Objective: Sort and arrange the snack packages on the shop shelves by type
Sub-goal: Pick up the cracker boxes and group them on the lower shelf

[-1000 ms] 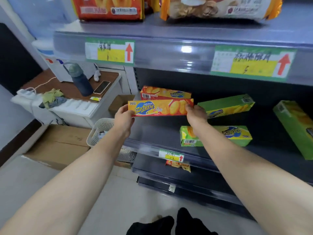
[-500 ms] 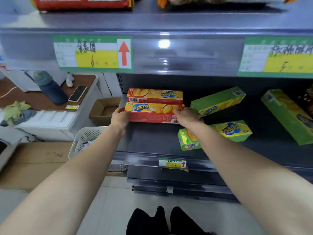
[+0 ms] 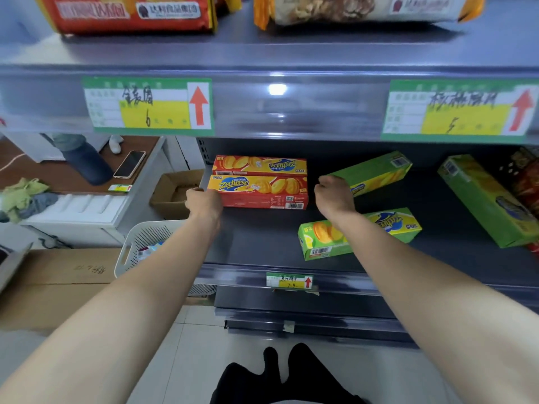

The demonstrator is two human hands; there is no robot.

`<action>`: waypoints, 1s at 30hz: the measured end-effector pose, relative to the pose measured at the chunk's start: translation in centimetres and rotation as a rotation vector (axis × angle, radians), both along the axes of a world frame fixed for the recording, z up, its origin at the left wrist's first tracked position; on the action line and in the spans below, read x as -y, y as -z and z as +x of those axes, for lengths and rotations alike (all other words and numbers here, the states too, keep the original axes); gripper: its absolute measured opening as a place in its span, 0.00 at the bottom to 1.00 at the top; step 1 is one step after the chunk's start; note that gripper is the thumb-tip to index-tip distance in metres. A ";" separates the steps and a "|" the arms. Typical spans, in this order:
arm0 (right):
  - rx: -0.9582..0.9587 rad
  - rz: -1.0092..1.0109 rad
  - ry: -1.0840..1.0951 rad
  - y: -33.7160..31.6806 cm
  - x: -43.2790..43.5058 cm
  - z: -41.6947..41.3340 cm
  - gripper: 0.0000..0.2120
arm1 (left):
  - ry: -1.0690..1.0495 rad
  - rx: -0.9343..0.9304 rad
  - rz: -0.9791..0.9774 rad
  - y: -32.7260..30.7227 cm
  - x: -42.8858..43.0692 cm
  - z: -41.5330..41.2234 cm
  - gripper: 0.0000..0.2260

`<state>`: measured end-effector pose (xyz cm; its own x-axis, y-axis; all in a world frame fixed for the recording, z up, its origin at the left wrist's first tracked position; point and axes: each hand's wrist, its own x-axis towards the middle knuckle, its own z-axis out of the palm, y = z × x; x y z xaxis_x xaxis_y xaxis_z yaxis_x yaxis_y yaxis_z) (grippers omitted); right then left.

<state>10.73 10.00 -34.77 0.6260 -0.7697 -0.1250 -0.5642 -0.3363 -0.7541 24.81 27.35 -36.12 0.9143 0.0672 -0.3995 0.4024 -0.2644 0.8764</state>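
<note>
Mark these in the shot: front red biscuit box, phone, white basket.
front red biscuit box (image 3: 262, 196): head view, middle of its front face.
phone (image 3: 129, 164): head view, centre of its dark screen.
white basket (image 3: 151, 235): head view, slotted side wall.

Bright, even light — glare on shelf edge (image 3: 277, 89) — blurred, curved margins.

On shelf (image 3: 262, 243), front box (image 3: 258, 192) before rear box (image 3: 259, 165) (touching), basket (image 3: 145, 237) left of shelf.
</note>
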 end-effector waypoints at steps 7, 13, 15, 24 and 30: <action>0.065 -0.079 0.014 -3.2 1.9 -4.7 0.14 | 0.205 0.048 -0.173 -3.6 5.0 -6.7 0.12; 0.123 -0.081 0.040 -4.4 5.7 -11.6 0.13 | 0.424 0.048 -0.198 -5.3 10.5 -14.1 0.13; 0.091 -0.115 0.021 -4.4 7.7 -13.9 0.10 | 0.504 0.084 -0.163 -5.5 11.9 -16.1 0.14; 0.083 0.037 0.004 -2.0 12.1 -18.4 0.13 | 0.365 0.047 -0.141 -3.4 13.2 -21.9 0.15; 0.035 0.071 -0.075 -0.6 11.8 -18.0 0.15 | 0.197 -0.012 -0.104 -2.8 11.6 -22.8 0.11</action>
